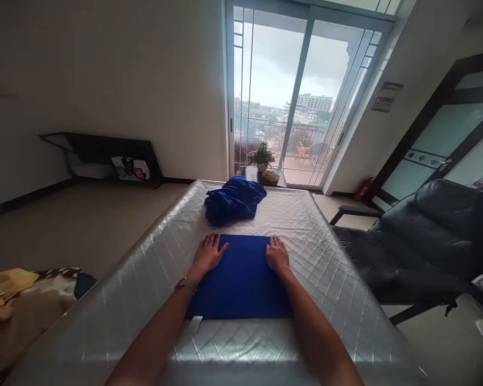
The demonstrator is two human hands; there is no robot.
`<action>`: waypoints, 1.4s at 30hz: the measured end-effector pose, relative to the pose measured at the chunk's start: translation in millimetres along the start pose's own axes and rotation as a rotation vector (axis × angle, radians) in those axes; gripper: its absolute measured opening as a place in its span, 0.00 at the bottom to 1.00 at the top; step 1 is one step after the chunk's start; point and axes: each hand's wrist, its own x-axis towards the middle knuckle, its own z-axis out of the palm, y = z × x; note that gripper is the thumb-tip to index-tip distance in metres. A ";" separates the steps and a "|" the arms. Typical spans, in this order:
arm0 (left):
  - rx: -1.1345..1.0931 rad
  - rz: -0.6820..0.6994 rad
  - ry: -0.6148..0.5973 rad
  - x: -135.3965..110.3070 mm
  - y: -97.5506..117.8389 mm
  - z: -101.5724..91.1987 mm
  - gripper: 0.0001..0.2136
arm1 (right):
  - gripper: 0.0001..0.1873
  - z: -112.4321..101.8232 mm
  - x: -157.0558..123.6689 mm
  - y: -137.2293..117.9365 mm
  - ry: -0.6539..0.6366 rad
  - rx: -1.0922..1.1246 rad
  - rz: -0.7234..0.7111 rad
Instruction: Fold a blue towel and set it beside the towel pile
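Observation:
A blue cloth [241, 284], folded into a flat rectangle, lies on the silvery quilted table cover [136, 300]. A small white tag [195, 324] sticks out at its near left corner. My left hand [209, 253] rests flat on the far left corner of the cloth, fingers spread and thumb pointing inward. On the far right corner lies my right hand [277, 252], palm down with its fingers stretched out. Neither hand grips anything. Just beyond the folded cloth sits a crumpled blue cloth [235, 199] in a loose heap.
At the right stands a black padded chair [422, 241], close to the table's side. Yellow and brown fabrics [24, 300] are piled at the lower left. Past the far edge, a potted plant [261, 156] stands before a sliding glass door [297, 96]. A dark rack [112, 155] is by the left wall.

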 end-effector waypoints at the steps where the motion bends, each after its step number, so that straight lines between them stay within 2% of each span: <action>1: 0.004 -0.001 -0.003 -0.4 1.7 -0.9 0.38 | 0.31 -1.3 -0.3 -0.7 -0.007 -0.007 0.006; 7: -0.018 0.009 0.010 -0.1 1.3 -1.6 0.38 | 0.32 -3.1 -7.8 0.9 -0.029 -0.037 -0.039; 10: -0.031 -0.009 -0.037 1.4 -1.3 -3.5 0.38 | 0.33 0.7 -12.5 3.4 -0.052 -0.027 -0.038; 13: -0.016 -0.030 0.002 2.5 8.6 -9.8 0.38 | 0.33 3.7 -14.3 4.3 -0.042 -0.018 -0.030; 15: -0.022 0.000 0.099 2.0 30.2 -14.0 0.38 | 0.33 4.1 -14.4 4.0 -0.038 -0.011 -0.028; 17: -0.056 0.098 0.146 0.2 64.5 -15.4 0.37 | 0.33 3.2 -14.7 3.8 -0.033 -0.007 -0.029; 21: -0.171 0.337 0.102 -7.6 141.6 -6.5 0.34 | 0.32 -0.6 -17.3 4.9 -0.045 -0.030 -0.055; 23: -0.216 0.374 0.074 -11.7 164.2 0.4 0.33 | 0.32 -2.0 -18.7 5.6 -0.056 -0.047 -0.066; 24: -0.225 0.372 0.054 -13.3 168.4 3.3 0.33 | 0.32 -2.4 -19.1 5.8 -0.057 -0.051 -0.068; 26: -0.215 0.350 0.010 -14.9 162.1 6.8 0.34 | 0.32 -2.6 -19.1 5.6 -0.049 -0.047 -0.063; 28: -0.180 0.310 -0.030 -15.0 138.0 7.2 0.35 | 0.33 -2.2 -18.2 4.8 -0.039 -0.029 -0.054; 33: -0.075 0.085 -0.073 -19.0 39.5 2.0 0.38 | 0.33 -1.6 -16.6 2.0 -0.055 0.002 -0.015; 36: -0.034 -0.001 -0.045 -27.2 -4.2 -0.3 0.39 | 0.33 -2.6 -16.5 0.3 -0.053 -0.002 -0.012; 38: -0.028 -0.010 -0.034 -32.0 -15.9 -0.8 0.40 | 0.32 -4.5 -16.9 -1.2 -0.045 -0.008 -0.010; 42: -0.014 -0.007 -0.026 -34.9 -15.9 0.1 0.40 | 0.31 -11.5 -25.5 -3.7 0.046 -0.027 -0.061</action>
